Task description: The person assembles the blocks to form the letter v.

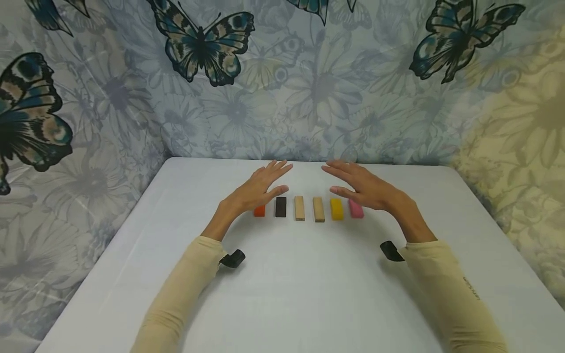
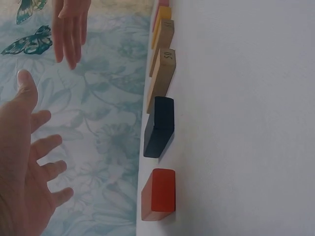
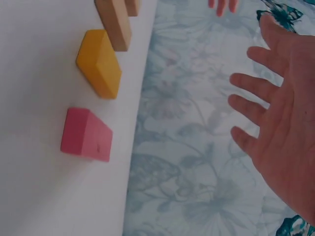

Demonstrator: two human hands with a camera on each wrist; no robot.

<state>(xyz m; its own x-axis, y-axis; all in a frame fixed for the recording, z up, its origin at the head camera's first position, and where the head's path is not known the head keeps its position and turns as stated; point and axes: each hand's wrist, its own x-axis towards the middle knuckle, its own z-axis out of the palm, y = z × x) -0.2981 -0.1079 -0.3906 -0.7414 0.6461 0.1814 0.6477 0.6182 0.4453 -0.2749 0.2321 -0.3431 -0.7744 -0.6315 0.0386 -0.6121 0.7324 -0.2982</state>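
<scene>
Several small blocks stand in a row across the white table. From left to right in the head view they are a red-orange block (image 1: 259,211), a black block (image 1: 280,207), two plain wooden blocks (image 1: 299,209), a yellow block (image 1: 337,209) and a pink block (image 1: 356,209). My left hand (image 1: 260,186) hovers above the left end, fingers spread and nothing held; it partly hides the red-orange block. Above the right end my right hand (image 1: 364,186) is likewise spread and holds nothing, covering part of the pink block. In the left wrist view, the nearer wooden block (image 2: 162,73) carries printed marks.
The white table (image 1: 309,294) extends in front of and beside the row. Behind its far edge rises a wall (image 1: 326,113) with butterfly and flower prints. A small black device (image 1: 232,259) sits at the left wrist, and another black device (image 1: 391,251) at the right.
</scene>
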